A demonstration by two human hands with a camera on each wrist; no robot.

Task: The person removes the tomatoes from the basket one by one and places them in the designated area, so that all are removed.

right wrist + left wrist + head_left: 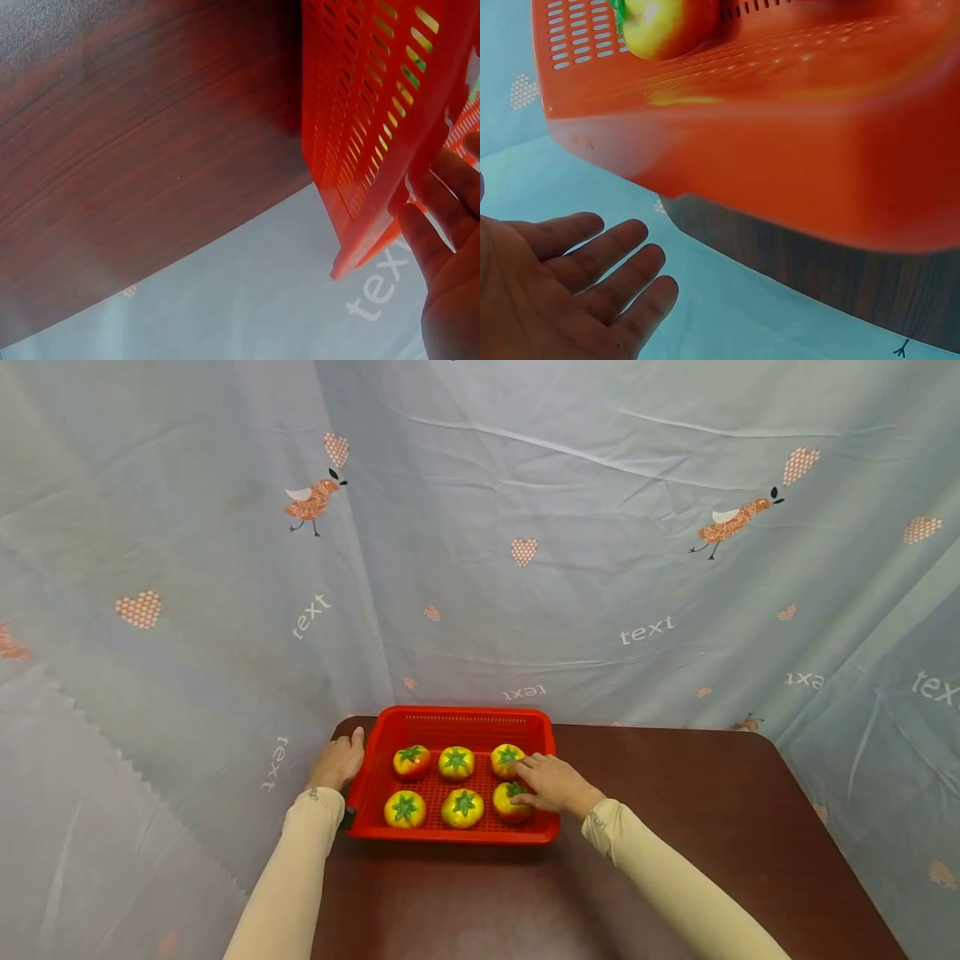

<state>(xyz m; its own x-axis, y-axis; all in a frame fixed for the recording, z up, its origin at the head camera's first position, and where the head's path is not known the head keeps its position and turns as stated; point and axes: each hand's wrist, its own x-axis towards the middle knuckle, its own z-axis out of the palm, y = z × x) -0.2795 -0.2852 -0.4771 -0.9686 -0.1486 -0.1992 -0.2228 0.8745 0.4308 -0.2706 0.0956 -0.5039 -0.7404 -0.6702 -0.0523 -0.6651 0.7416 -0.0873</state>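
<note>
Six tomatoes [456, 762] sit in the red tray [450, 720] on the counter [712, 793]. Right hand [553, 783], fingers relaxed, rests over the tray's right rim; left hand [337, 762] lies flat against its left wall, gripping nothing

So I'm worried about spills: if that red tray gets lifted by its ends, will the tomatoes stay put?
Probably not entirely. The six tomatoes look round and sit loose, so tilting could roll them. The perforated red tray seems rigid, with raised walls likely containing them.

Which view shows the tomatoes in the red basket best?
Head view: all six tomatoes sit in two rows in the red basket. Left wrist catches only part of one tomato; right wrist shows just the basket's slotted wall.
</note>
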